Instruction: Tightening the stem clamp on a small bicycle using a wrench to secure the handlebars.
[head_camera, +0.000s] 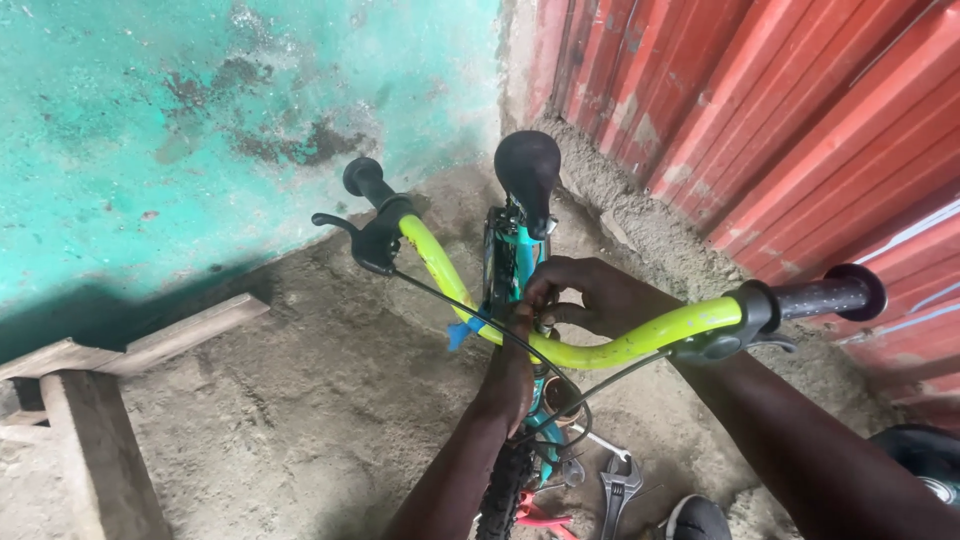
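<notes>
Both hands work at the middle of the yellow handlebar (600, 350). The left hand (508, 375) and right hand (590, 295) have their grip pinched on the stem (540, 335). The black saddle (527, 170) sits at twelve o'clock, an adjustable wrench (620, 490) at six on the ground (300, 420).

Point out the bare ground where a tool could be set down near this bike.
Free: the dirt floor between the wooden frame and the front tyre. Crowded: by the adjustable wrench and red pliers, and around the stem, where the left hand, right hand and brake cables meet.
</notes>
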